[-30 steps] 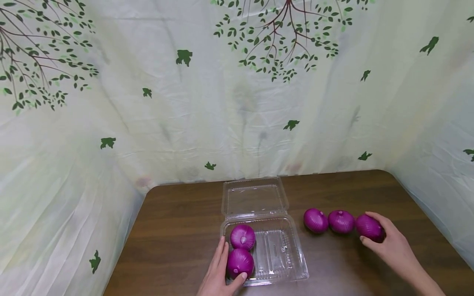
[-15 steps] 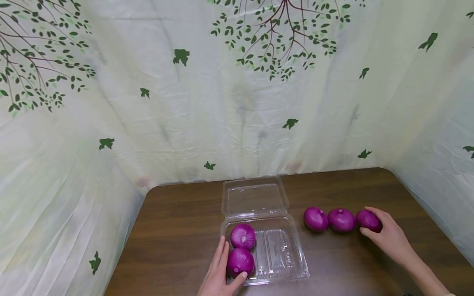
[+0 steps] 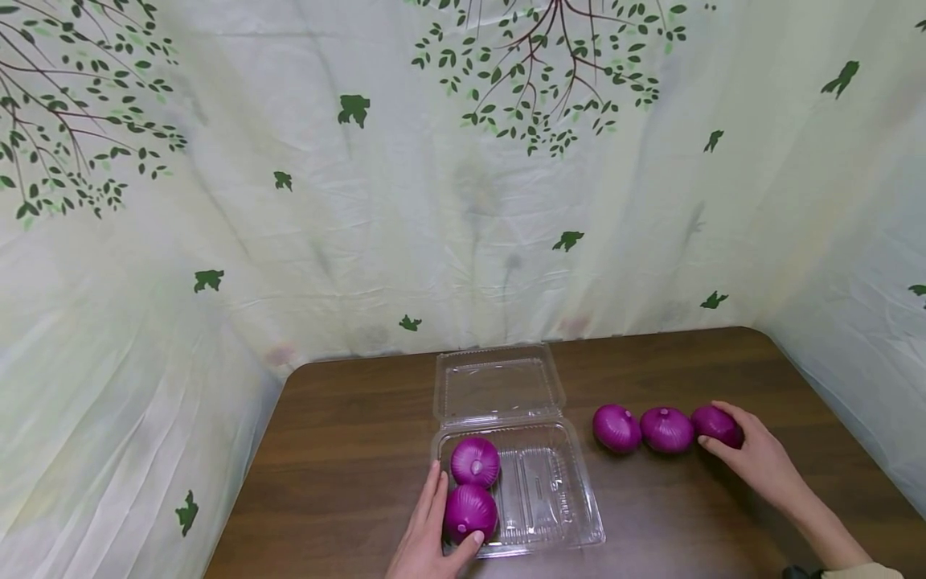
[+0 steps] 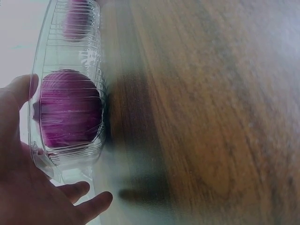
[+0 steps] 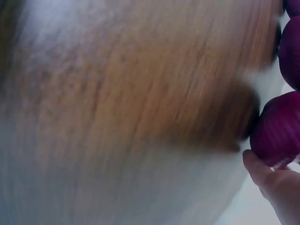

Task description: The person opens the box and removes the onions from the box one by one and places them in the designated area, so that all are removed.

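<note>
My right hand [image 3: 763, 462] grips a red onion [image 3: 716, 426] at the right end of a row of three. Its thumb is on the near side and its fingers are on the far side. The middle onion [image 3: 666, 430] and the left onion [image 3: 616, 429] of the row lie beside it. In a clear plastic clamshell container [image 3: 542, 490], two onions stand one behind the other along the left side, the far onion [image 3: 474, 461] and the near onion [image 3: 470, 512]. My left hand [image 3: 427, 531] rests along the container's left edge with straight fingers, the thumb at the near rim [image 4: 35, 131].
The container's lid [image 3: 499, 386] lies folded back toward the table's far edge. A brown wood-grain table [image 3: 340, 474] carries everything. Behind and beside it hangs a pale curtain [image 3: 304, 257] printed with leaves. A dark band and a sleeve [image 3: 864, 572] show at my right wrist.
My right hand has shifted its onion slightly away from me and leftward, toward the middle onion. The left hand and the container have stayed put.
</note>
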Available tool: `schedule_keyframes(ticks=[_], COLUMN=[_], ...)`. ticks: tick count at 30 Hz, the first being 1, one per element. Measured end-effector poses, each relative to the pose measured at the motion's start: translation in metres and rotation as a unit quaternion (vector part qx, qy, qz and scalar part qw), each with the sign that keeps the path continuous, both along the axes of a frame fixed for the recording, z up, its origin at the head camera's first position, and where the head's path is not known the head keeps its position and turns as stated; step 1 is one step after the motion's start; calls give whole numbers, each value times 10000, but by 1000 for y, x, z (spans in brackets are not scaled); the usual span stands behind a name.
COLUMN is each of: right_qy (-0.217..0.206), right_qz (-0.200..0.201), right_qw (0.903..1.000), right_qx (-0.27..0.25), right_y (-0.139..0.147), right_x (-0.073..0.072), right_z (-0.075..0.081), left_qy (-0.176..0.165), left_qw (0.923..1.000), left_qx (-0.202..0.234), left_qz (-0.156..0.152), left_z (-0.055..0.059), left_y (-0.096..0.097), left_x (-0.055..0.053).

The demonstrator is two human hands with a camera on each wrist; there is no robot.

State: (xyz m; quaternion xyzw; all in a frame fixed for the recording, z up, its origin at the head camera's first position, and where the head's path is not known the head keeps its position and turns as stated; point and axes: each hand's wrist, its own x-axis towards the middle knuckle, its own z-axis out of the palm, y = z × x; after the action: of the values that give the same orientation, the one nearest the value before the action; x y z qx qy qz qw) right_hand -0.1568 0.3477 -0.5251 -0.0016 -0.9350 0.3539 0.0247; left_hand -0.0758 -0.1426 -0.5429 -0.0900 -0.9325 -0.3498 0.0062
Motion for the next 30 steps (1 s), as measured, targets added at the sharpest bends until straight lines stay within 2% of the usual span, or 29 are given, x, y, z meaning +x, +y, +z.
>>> schedule_keyframes(ticks=[6, 11, 18, 22, 26, 30], right_qy=[137, 84, 195, 370, 931, 1753], right_qz=[12, 41, -14, -115, -163, -115], right_qw=[9999, 9999, 9997, 9991, 9954, 9844], right_qx=[-103, -130, -173, -144, -127, -81], right_y=[-1, 0, 3, 1, -7, -20], right_x=[-3, -1, 6, 13, 19, 24], right_z=[-5, -6, -3, -1, 2, 6], left_qy=[37, -18, -242, -201, -76, -55], left_qw=[10000, 10000, 9997, 9998, 9999, 9999], left_qx=[8, 45, 54, 75, 92, 93], left_qz=[-7, -11, -2, 15, 10, -6], left_z=[1, 3, 4, 3, 3, 3], left_y=[0, 0, 1, 1, 1, 0], left_x=[1, 1, -1, 0, 0, 0])
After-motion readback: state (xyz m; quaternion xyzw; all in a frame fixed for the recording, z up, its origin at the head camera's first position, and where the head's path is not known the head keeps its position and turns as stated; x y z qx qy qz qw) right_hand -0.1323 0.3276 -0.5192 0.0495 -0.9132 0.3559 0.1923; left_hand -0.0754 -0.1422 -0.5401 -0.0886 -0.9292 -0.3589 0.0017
